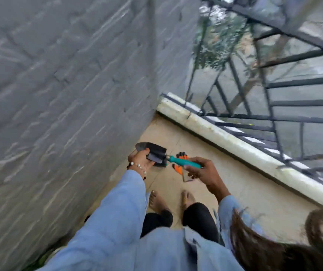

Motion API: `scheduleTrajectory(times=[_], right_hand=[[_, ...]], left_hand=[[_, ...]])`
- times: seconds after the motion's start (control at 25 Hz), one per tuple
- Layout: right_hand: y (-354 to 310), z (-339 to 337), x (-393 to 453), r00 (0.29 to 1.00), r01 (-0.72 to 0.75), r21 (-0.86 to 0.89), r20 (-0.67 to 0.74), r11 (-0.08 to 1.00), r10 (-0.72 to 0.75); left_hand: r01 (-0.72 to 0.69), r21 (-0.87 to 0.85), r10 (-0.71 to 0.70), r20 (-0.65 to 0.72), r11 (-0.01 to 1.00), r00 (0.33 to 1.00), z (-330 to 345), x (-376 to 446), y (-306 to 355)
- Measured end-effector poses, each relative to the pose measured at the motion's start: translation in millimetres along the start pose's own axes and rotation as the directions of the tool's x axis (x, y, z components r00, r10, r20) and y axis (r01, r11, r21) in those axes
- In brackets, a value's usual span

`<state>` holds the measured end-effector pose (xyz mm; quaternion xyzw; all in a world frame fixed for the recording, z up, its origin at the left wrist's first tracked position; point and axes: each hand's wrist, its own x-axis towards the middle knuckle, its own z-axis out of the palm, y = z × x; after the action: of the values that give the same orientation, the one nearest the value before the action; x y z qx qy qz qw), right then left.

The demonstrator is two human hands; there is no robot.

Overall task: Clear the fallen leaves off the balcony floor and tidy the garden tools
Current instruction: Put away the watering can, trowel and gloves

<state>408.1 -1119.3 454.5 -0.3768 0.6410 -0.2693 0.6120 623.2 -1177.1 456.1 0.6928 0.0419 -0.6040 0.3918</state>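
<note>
The right hand (199, 171) is closed on the teal handle of the trowel (156, 154), and the left hand (140, 160) cups its blade. The blade edge may cut the palm, or the trowel may drop on the bare feet (168, 200) if the grip slips.

My left hand (140, 160) hid part of the trowel (153, 153) blade. Orange gloves (179, 162) behind it were blurred. Hair (274, 249) ran off frame.

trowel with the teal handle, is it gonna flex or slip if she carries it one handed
The dark metal trowel with the teal handle probably stays stiff: blade and shank look like solid metal. It may feel blade-heavy, since the left hand supports the blade while the right hand grips the handle. The handle looks rubbery or plastic, so slipping seems unlikely, though blur hides its texture.
</note>
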Motion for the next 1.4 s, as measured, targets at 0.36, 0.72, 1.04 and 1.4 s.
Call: scheduleTrajectory(times=[0.36, 0.72, 1.04, 1.4], right_hand=[[87, -167, -161, 0.757, 0.335, 0.768, -0.564, 0.545, 0.330], [200, -352, -346, 0.412, 0.722, 0.661, -0.650, 0.207, 0.638], [302, -442, -448, 0.269, 0.906, 0.424, -0.555, -0.012, 0.787], [377, -623, -527, 0.196, 0.964, 0.255, -0.482, -0.078, 0.854]], left_hand=[[-0.149, 0.471, -0.080, 0.432, 0.869, 0.898, 171, -147, -141], [-0.297, 0.722, -0.352, 0.600, 0.624, 0.718, 317, -300, -395], [-0.469, 0.828, -0.572, 0.555, 0.308, 0.604, 382, -400, -581], [-0.686, 0.727, -0.688, 0.485, -0.025, 0.540, 502, -493, -763]])
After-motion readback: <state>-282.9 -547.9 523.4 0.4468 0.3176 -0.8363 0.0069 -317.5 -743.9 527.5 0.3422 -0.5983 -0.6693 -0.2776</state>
